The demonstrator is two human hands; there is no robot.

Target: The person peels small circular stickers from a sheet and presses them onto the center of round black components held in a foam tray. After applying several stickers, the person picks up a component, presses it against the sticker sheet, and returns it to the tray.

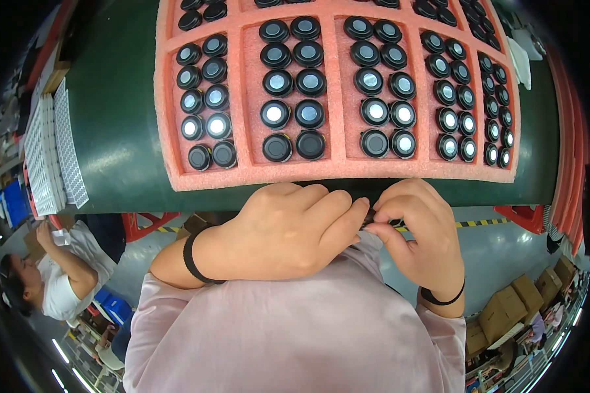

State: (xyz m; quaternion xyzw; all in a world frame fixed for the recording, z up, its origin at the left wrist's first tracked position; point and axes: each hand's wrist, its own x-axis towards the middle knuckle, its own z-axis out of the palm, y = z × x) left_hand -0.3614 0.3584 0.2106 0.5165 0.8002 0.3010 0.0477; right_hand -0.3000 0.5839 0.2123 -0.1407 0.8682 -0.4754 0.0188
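My left hand (295, 226) and my right hand (423, 229) meet in front of my chest at the table's near edge. Both have curled fingers, closed around a small dark part (370, 215). Most of that part is hidden by the fingertips, so its kind cannot be made out. Just beyond the hands lies a pink foam tray (334, 171) divided into compartments. Round black parts (309, 113) stand in rows inside it, most with a silvery disc in the centre and several plain black on top.
The tray rests on a green table (115, 131). White perforated sheets (69, 147) stand stacked at the left end, with pink foam sheets (567, 157) piled on the right. A co-worker (59, 275) is at the lower left. Cardboard boxes (505, 311) stand at the lower right.
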